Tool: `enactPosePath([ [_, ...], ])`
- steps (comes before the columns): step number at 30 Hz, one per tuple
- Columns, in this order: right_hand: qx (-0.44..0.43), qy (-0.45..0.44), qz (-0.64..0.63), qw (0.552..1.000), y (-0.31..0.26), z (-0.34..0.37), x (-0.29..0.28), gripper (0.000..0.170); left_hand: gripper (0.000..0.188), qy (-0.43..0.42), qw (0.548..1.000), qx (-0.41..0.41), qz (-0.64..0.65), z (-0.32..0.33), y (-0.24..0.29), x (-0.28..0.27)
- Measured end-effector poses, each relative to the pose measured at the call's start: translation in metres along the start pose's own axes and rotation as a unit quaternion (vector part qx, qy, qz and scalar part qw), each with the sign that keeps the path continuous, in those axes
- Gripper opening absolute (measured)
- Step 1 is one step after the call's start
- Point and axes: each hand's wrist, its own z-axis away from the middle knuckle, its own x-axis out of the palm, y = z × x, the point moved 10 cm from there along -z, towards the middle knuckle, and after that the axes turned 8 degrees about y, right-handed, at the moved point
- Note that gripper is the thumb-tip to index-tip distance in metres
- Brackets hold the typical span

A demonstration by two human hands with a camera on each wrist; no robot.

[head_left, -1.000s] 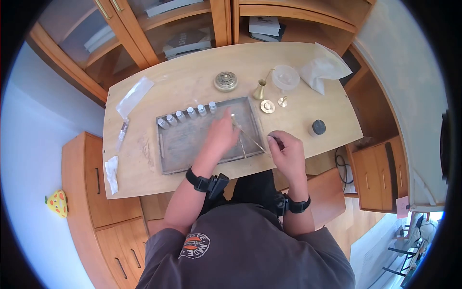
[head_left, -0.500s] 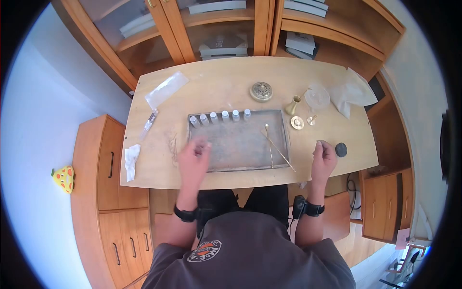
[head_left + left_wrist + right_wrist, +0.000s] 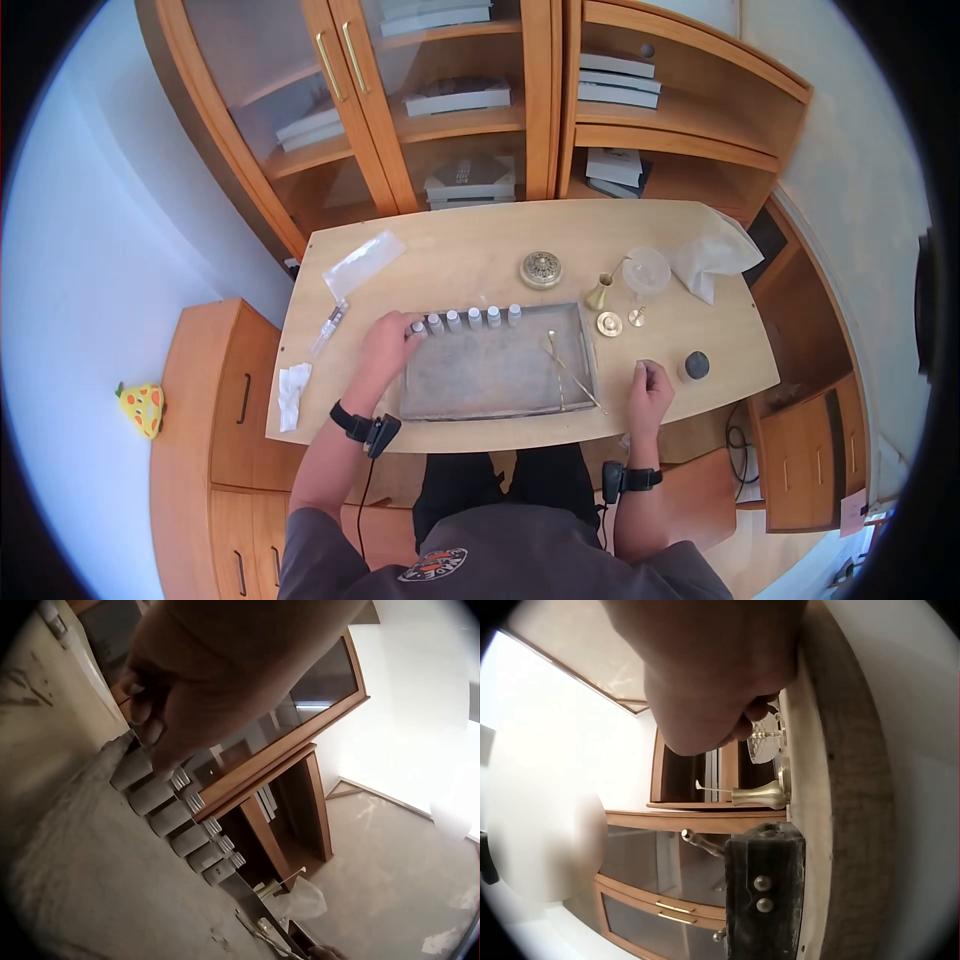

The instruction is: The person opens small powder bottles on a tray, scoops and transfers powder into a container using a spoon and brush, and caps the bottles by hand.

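Observation:
My left hand (image 3: 386, 345) is at the far left corner of the grey tray (image 3: 480, 375). Its thumb and fingers pinch the top of the leftmost small white-capped bottle (image 3: 133, 766), which stands at the end of a row along the tray's back edge. The fingers hide that bottle's cap in the left wrist view. My right hand (image 3: 650, 395) hovers by the front edge of the table, right of the tray, with fingers loosely curled and nothing seen in them. Two thin brass tools (image 3: 578, 377) lie crossed at the tray's right side.
A dark-lidded jar (image 3: 695, 366) stands just right of my right hand. Behind are a brass vase (image 3: 599, 293), a brass disc (image 3: 609, 324), a round pierced burner (image 3: 541, 269) and a glass dish (image 3: 646, 268). A crumpled tissue (image 3: 292, 395) lies at the left.
My left hand has left the brass tools in the tray, moved left and reached the leftmost bottle. The right hand has drawn away rightward from the tray. The head view has tilted up.

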Motion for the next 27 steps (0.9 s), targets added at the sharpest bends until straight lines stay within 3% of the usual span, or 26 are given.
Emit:
enactPosePath([
  [4, -0.001, -0.009, -0.015, 1.000, 0.003, -0.001, 0.002, 0.012, 0.023, 0.005, 1.000, -0.004, -0.006, 0.005, 0.000, 0.000],
  [9, -0.013, -0.008, -0.001, 1.000, 0.001, 0.000, 0.002, 0.012, 0.021, 0.129, 0.987, 0.000, 0.094, 0.024, 0.008, -0.028],
  [12, -0.028, -0.011, 0.014, 0.999, -0.004, -0.001, 0.003, 0.012, 0.019, 0.148, 0.981, 0.011, 0.122, 0.044, 0.033, -0.042],
  [16, -0.020, -0.009, 0.015, 1.000, -0.002, 0.000, 0.003, 0.013, 0.019, 0.138, 0.986, 0.036, 0.088, 0.060, 0.055, -0.019],
  [18, -0.019, -0.010, -0.002, 1.000, 0.000, 0.000, 0.004, 0.013, 0.020, 0.078, 0.987, 0.010, 0.142, 0.063, 0.049, 0.012],
  [22, -0.002, 0.005, 0.012, 1.000, -0.005, 0.002, 0.000, 0.013, 0.021, 0.055, 0.988, -0.019, 0.142, 0.065, 0.045, 0.028],
  [27, 0.003, -0.006, 0.024, 1.000, -0.005, 0.003, 0.001, 0.013, 0.024, 0.089, 0.985, -0.018, 0.144, 0.071, 0.045, 0.022],
])
